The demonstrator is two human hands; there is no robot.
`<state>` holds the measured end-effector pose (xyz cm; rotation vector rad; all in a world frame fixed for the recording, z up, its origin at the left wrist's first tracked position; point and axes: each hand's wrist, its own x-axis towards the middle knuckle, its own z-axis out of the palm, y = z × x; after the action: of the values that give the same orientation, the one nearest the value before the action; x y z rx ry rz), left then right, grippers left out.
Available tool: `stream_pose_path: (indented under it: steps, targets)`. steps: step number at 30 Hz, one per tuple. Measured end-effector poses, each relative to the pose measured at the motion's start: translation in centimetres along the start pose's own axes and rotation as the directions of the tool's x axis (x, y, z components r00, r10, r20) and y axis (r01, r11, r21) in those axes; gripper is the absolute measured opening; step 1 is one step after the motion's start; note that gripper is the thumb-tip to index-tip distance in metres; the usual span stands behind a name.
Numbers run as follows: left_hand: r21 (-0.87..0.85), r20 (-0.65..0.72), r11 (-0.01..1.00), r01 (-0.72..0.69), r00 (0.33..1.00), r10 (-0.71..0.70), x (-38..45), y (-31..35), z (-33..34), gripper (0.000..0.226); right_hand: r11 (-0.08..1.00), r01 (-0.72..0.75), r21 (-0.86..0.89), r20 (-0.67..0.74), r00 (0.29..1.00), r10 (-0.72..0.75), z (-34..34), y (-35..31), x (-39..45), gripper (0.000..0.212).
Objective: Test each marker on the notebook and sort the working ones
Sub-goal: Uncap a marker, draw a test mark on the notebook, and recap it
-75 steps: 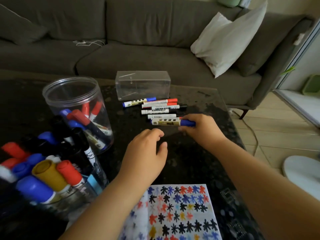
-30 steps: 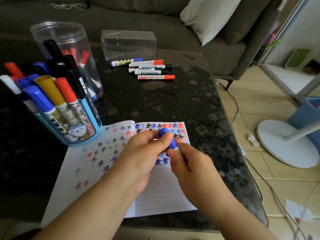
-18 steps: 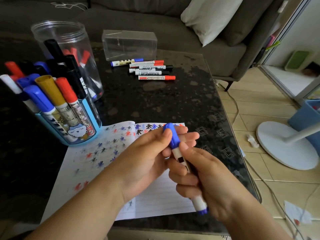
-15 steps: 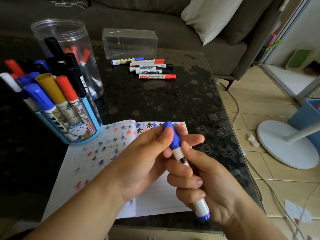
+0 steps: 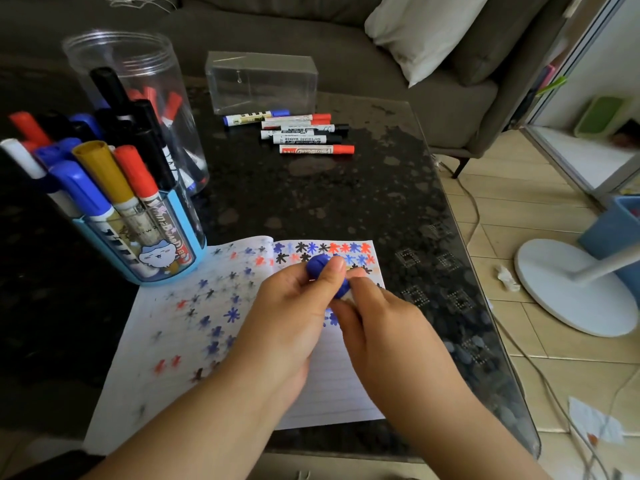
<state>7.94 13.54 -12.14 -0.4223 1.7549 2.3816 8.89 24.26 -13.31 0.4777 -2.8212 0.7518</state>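
Note:
Both hands meet over the open notebook (image 5: pixel 173 341), whose pages carry red, blue and black star marks. My left hand (image 5: pixel 291 320) pinches the blue cap (image 5: pixel 320 266) of a marker between thumb and fingers. My right hand (image 5: pixel 377 327) grips the marker's barrel, which its fingers hide almost wholly. Several capped markers (image 5: pixel 304 135) lie in a row on the black table (image 5: pixel 346 202), in front of a clear box (image 5: pixel 261 81).
A blue cup (image 5: pixel 138 251) packed with markers stands at the left by the notebook. Behind it is a clear jar (image 5: pixel 138 98) holding more markers. A grey sofa with a white pillow (image 5: pixel 422 29) lies beyond the table. A white fan base (image 5: pixel 571 289) sits on the floor, right.
I took a blue-capped marker from the row and brought it over the notebook. The marker has since tipped away from me, so the barrel is now hidden in my right hand.

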Motion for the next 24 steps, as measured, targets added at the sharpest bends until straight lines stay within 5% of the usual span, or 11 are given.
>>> stream_pose_path:
  steps: [3,5,7,9,10,12,14,15,17,18,24]
  targets:
    - [0.019,0.119,1.000,-0.022,0.993,0.020,0.3,0.4,-0.7,0.038,0.911,-0.126,0.394,0.133,0.988,0.079,-1.0,0.6,0.1,0.029]
    - [-0.085,0.250,0.996,0.027,0.968,-0.004,0.0,0.9,-0.8,0.040,0.641,-0.344,0.686,0.316,0.935,0.163,-2.0,0.4,0.1,0.031]
    - [-0.144,0.338,0.987,0.072,0.941,-0.020,-0.5,1.2,-0.7,0.037,0.308,-0.511,0.802,0.484,0.859,0.165,-2.6,-0.4,0.1,0.031]
    - [-0.124,0.315,0.991,0.054,0.949,-0.012,-0.9,1.3,-0.5,0.030,0.226,-0.540,0.811,0.522,0.842,0.139,-2.5,-1.1,0.0,0.032]
    - [-0.103,0.270,0.994,0.039,0.963,-0.010,-1.0,1.2,-0.5,0.025,0.299,-0.514,0.804,0.494,0.857,0.146,-2.3,-1.3,-0.1,0.032]
    - [-0.039,0.160,0.999,0.024,0.987,-0.017,-1.2,1.1,-0.1,0.023,0.647,-0.359,0.672,0.338,0.927,0.163,-1.6,-1.3,-0.2,0.030]
    - [-0.013,0.056,0.999,0.034,0.998,-0.033,-0.7,1.0,0.1,0.025,0.936,-0.132,0.327,0.154,0.984,0.085,-0.7,-1.2,-0.4,0.022]
    - [-0.026,0.012,0.999,0.046,0.999,-0.046,-0.3,1.0,0.1,0.025,0.995,-0.053,0.081,0.107,0.993,0.044,-0.3,-1.1,-0.6,0.020]
    - [-0.060,-0.069,0.997,0.048,0.996,-0.052,0.6,1.4,-0.3,0.025,0.986,0.019,-0.167,0.063,0.998,-0.008,0.4,-0.7,-1.0,0.027]
    - [-0.072,-0.092,0.997,0.037,0.995,-0.043,0.9,1.8,-0.5,0.025,0.987,0.021,-0.159,0.067,0.998,-0.011,0.6,-0.5,-1.1,0.028]
    - [0.116,-0.048,0.993,0.004,0.999,0.001,0.6,1.8,-1.8,0.030,0.923,-0.263,0.280,0.210,0.955,0.208,-2.1,1.6,-0.7,0.031]
